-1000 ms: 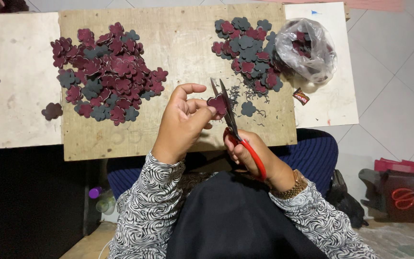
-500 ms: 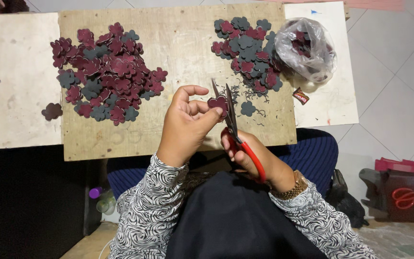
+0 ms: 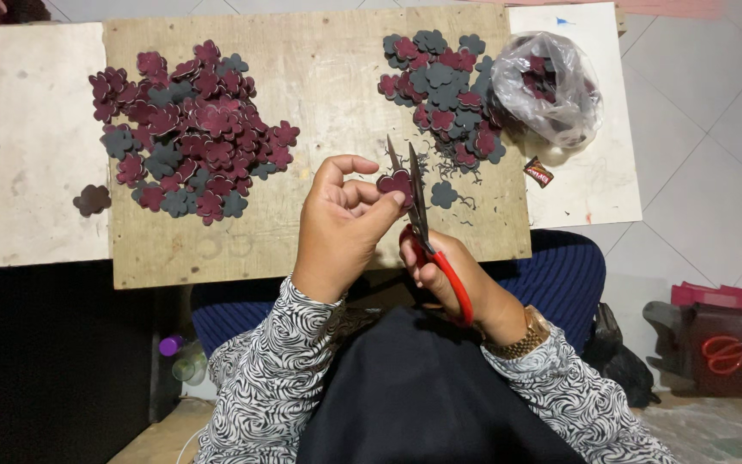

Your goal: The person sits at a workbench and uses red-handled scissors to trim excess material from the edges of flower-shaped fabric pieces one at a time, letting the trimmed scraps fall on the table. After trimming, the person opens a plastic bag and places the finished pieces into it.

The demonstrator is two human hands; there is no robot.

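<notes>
a: status of work in hand?

b: left hand [image 3: 341,225] pinches one dark red flower-shaped foam cutout [image 3: 395,182] between thumb and fingertips, held above the bare plywood bench [image 3: 319,69]. right hand [image 3: 440,266] is closed around the red-handled scissors [image 3: 422,228], blades parted at the cutout's edge.

a: finished stock?

b: judged from placement, the large pile of red and grey flower cutouts [image 3: 186,129] at the left of the bench is the trimmed lot. one stray dark cutout [image 3: 92,199] lies apart on the white board beside it.

a: remaining stock?

b: a smaller pile of red and grey cutouts [image 3: 444,86] at the right, plus more inside the clear plastic bag [image 3: 547,86] touching it. fine dark offcuts lie scattered near the scissors.

a: estimate?

b: probably past the halfway mark; the bag contents cannot be counted.
</notes>
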